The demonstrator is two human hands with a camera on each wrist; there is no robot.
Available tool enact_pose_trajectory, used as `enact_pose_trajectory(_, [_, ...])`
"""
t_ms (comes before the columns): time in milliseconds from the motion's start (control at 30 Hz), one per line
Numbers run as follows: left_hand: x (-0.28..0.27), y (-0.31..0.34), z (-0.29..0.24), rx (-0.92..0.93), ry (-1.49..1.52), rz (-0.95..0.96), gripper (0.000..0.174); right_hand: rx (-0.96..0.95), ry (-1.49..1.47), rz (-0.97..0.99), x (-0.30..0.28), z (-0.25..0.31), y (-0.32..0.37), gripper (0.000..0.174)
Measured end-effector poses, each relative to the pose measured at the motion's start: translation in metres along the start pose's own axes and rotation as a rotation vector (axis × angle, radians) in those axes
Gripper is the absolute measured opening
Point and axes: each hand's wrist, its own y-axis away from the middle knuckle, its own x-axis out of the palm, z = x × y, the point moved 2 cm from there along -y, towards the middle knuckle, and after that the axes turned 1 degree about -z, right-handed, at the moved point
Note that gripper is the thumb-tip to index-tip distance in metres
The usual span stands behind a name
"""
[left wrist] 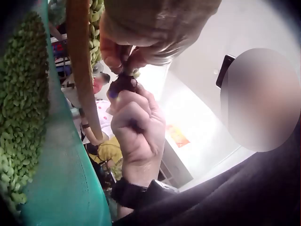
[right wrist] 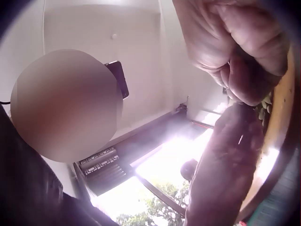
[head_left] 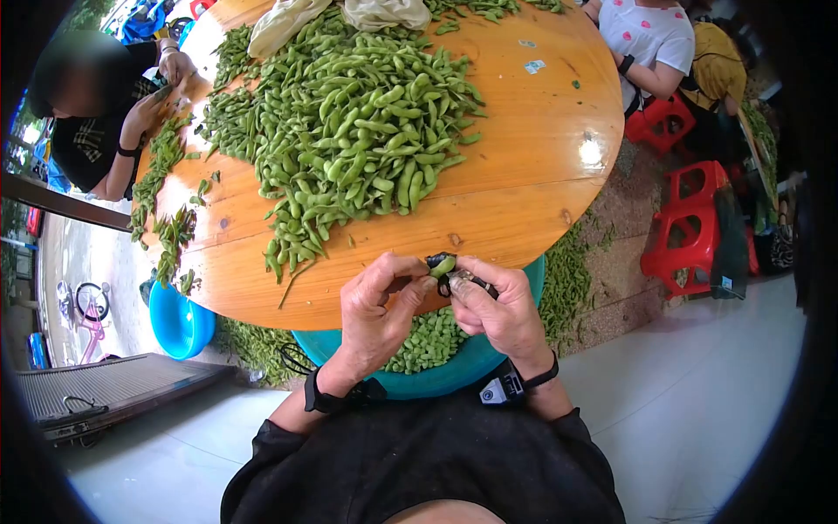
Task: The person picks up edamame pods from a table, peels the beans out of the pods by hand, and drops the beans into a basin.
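My left hand (head_left: 403, 281) pinches a green edamame pod (head_left: 443, 265) just off the near edge of a round wooden table (head_left: 524, 148). My right hand (head_left: 478, 288) grips small black scissors (head_left: 464, 279) whose tip is at the pod's end. Both hands hover over a teal basin (head_left: 454, 377) holding many trimmed pods (head_left: 428, 341). A big pile of edamame pods (head_left: 358, 131) covers the table's middle. In the left wrist view the right hand (left wrist: 136, 127) closes round the dark tool below the left hand's fingers (left wrist: 122, 54), beside the basin (left wrist: 61, 165).
A person (head_left: 96, 113) sits at the table's far left and handles pods; another (head_left: 650, 39) sits at the far right. A blue bowl (head_left: 179, 319) stands on the floor at left, red stools (head_left: 690, 218) at right. Green scraps (head_left: 567, 279) litter the floor under the table.
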Motion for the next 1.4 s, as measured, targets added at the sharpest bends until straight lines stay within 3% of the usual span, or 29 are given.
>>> enact_pose_trajectory(133, [-0.002,0.002,0.005,0.062,-0.040,0.005,0.009,0.007,0.029,-0.004,-0.002,-0.001,0.000,0.030])
enact_pose_trajectory(200, [-0.005,0.006,0.011,-0.340,0.479,0.128,0.011,-0.115,0.159,0.028,-0.005,-0.003,0.000,0.029])
enact_pose_trajectory(233, [-0.006,0.005,0.013,-0.340,0.478,0.129,0.011,-0.116,0.158,0.028,-0.006,-0.002,0.001,0.029])
enact_pose_trajectory(300, [-0.001,0.004,0.020,-0.514,1.034,0.253,0.015,-0.099,-0.052,0.120,-0.006,-0.002,0.001,0.029])
enact_pose_trajectory(400, [0.005,0.006,0.016,-0.595,1.191,0.275,0.018,0.015,-0.256,0.210,-0.014,-0.004,0.001,0.024])
enact_pose_trajectory(533, [0.010,0.003,0.008,-0.584,1.031,0.220,0.016,-0.015,-0.189,0.127,-0.009,0.001,0.004,0.023])
enact_pose_trajectory(600, [0.014,0.004,0.003,-0.513,0.613,0.072,0.016,-0.034,0.044,0.001,-0.009,0.002,0.003,0.021])
enact_pose_trajectory(633, [0.014,0.005,0.003,-0.513,0.613,0.071,0.016,-0.033,0.044,0.002,-0.007,0.002,0.003,0.021])
enact_pose_trajectory(700, [0.013,0.008,0.001,-0.456,0.331,0.178,0.016,-0.180,0.279,-0.057,-0.003,0.003,0.004,0.021])
enact_pose_trajectory(733, [0.013,0.008,-0.001,-0.457,0.330,0.176,0.016,-0.179,0.278,-0.056,-0.003,0.002,0.004,0.021])
enact_pose_trajectory(800, [0.011,0.008,-0.004,-0.529,0.401,0.162,0.014,-0.418,0.633,-0.059,-0.002,0.005,0.003,0.020])
enact_pose_trajectory(867, [0.006,0.006,-0.003,-0.566,0.435,0.157,0.016,-0.434,0.661,-0.043,-0.004,0.009,0.005,0.020])
enact_pose_trajectory(933, [0.002,0.006,0.001,-0.760,0.860,0.316,0.016,-0.450,0.689,-0.027,-0.008,0.014,0.007,0.020])
enact_pose_trajectory(1100, [0.015,0.009,0.009,-0.824,1.105,0.368,0.016,-0.083,0.013,0.166,-0.025,0.011,0.001,0.023])
enact_pose_trajectory(1267, [0.017,0.005,0.007,-0.803,1.058,0.371,0.021,-0.138,0.051,0.146,-0.023,0.015,0.000,0.022])
enact_pose_trajectory(1300, [0.018,0.003,0.004,-0.804,1.058,0.373,0.021,-0.180,0.226,0.062,-0.021,0.017,0.000,0.021])
enact_pose_trajectory(1367, [0.016,-0.002,-0.005,-0.496,0.350,0.274,0.024,-0.219,0.403,-0.027,-0.018,0.021,0.002,0.020])
enact_pose_trajectory(1400, [0.019,-0.003,-0.007,-0.462,0.282,0.153,0.025,-0.330,0.664,-0.037,-0.015,0.026,0.004,0.020])
